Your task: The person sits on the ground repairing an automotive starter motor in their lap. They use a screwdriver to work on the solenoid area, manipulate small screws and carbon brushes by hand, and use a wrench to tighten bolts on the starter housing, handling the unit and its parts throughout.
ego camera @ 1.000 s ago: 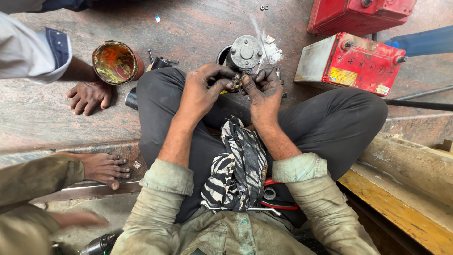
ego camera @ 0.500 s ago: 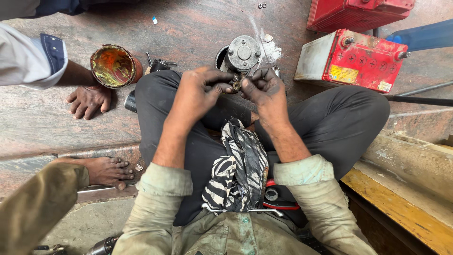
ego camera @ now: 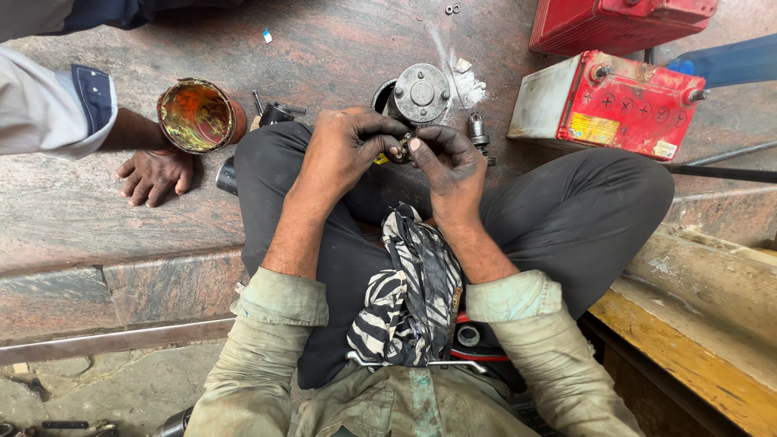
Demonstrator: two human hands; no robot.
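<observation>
Two hands: both mine are up over my crossed legs, fingertips meeting on one tiny part.
Left hand (ego camera: 344,150): fingers curled in, pinched on a small metal part (ego camera: 398,149) from the left side.
Right hand (ego camera: 449,166): greasy, thumb and fingertips closed on the same part from the right (honestly I can't make out what the part is, it's mostly hidden by my fingers).
Where the part is: held in the air between both hands, just in front of the round metal housing (ego camera: 421,93) that stands on the stone floor (ego camera: 340,48).
Lap: a black-and-white striped rag (ego camera: 409,295) lies between my forearms on my dark trousers (ego camera: 583,218).
Floor bits: a short metal shaft piece (ego camera: 477,129) sits just right of the housing, with a smear of white powder (ego camera: 469,85) beside it.
Right side: a red-topped battery (ego camera: 619,105) near my knee, and a second red box (ego camera: 619,24) behind it at the top edge.
Left side: another person's hand (ego camera: 154,174) rests flat on the floor, right by an open rusty tin (ego camera: 197,116) with orange gunk inside.
Also: a dark bolt (ego camera: 275,112) lies next to the tin, touching nothing of mine.
</observation>
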